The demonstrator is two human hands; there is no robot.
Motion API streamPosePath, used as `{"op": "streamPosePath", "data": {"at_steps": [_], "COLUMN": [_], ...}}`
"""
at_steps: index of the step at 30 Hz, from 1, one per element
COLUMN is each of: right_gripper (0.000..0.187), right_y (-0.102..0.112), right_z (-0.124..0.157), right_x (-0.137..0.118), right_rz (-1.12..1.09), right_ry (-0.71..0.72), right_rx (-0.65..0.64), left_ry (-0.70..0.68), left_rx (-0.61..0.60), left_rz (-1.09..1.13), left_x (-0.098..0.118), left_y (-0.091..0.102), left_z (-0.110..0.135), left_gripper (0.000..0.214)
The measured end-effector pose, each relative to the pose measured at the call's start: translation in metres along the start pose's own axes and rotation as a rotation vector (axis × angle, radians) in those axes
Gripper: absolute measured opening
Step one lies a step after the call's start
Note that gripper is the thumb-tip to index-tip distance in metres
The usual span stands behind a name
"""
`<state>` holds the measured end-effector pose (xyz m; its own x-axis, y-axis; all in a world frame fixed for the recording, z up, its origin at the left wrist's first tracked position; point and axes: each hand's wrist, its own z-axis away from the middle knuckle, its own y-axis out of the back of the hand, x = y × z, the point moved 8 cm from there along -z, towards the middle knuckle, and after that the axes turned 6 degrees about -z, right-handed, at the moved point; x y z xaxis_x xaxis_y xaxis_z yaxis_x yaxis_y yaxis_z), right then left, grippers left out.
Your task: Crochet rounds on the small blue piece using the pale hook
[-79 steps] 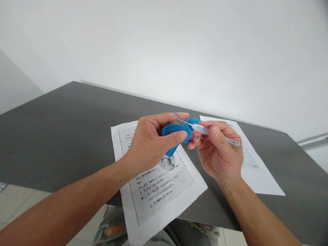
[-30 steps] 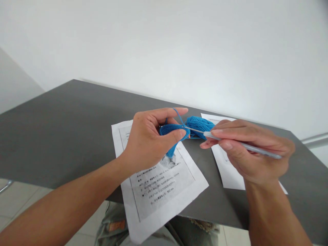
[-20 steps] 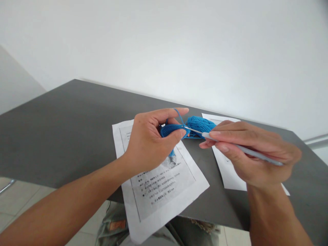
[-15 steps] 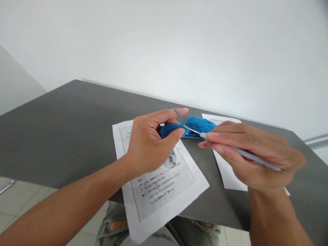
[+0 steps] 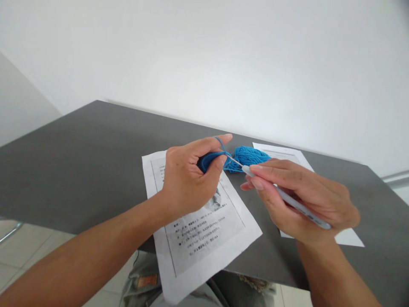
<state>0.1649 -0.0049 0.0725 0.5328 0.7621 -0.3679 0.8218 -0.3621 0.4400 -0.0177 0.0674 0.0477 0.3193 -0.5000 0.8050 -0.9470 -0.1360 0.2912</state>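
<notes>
My left hand (image 5: 191,179) pinches a small piece of blue crochet work (image 5: 208,161) between thumb and fingers. Its index finger is stretched out, with a strand of blue yarn (image 5: 220,141) looped over it. In my right hand (image 5: 306,196) a crochet hook (image 5: 295,204) with a grey handle is held like a pen. The hook's metal shaft reaches to the edge of the blue work by my left thumb; its very tip is hidden in the yarn. Just behind, a skein of blue yarn (image 5: 252,156) lies on the table.
Under my left hand a printed sheet (image 5: 204,256) overhangs the front edge of the dark grey table (image 5: 96,170). A second sheet (image 5: 349,239) lies partly under my right hand. A white wall (image 5: 223,64) stands behind the table.
My right hand has moved left and slightly down, and the crochet hook is tilted more steeply. The left hand stays nearly in place, still holding the blue work.
</notes>
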Motion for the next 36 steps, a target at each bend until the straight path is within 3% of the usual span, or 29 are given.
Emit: {"op": "streamPosePath", "data": {"at_steps": [7,11,15,17,20,24,29,36], "right_gripper": [0.039,0.049,0.043,0.044,0.049,0.042,0.034,0.051], "right_y": [-0.014,-0.016,-0.022,-0.021,-0.018,-0.018,-0.021,-0.023], "right_z": [0.006,0.003,-0.001,-0.001,0.001,0.007,0.01,0.006], "right_x": [0.002,-0.009,-0.019,-0.019,-0.009,0.007,0.014,-0.016], "right_rz": [-0.044,0.026,0.16,0.153,0.014,-0.274,-0.431,0.098], "right_ry": [-0.091,0.023,0.156,0.171,0.076,-0.079,-0.151,0.142], "right_rx": [0.074,0.043,-0.059,-0.042,0.066,0.216,0.26,0.1], "left_ry": [0.018,0.025,0.001,-0.01,0.042,0.23,0.357,0.525], "left_rx": [0.039,0.028,-0.019,-0.044,-0.076,-0.11,-0.156,-0.147], "left_rz": [0.024,0.049,0.024,0.041,0.145,0.435,0.73,0.847], "left_x": [-0.001,-0.002,0.001,0.004,0.003,-0.01,-0.015,-0.021], "left_y": [0.003,0.001,-0.003,-0.004,-0.006,-0.015,-0.029,-0.035], "left_z": [-0.001,-0.001,0.001,0.002,0.001,0.003,0.007,0.005], "left_gripper": [0.02,0.02,0.02,0.02,0.017,0.019,0.024,0.03]}}
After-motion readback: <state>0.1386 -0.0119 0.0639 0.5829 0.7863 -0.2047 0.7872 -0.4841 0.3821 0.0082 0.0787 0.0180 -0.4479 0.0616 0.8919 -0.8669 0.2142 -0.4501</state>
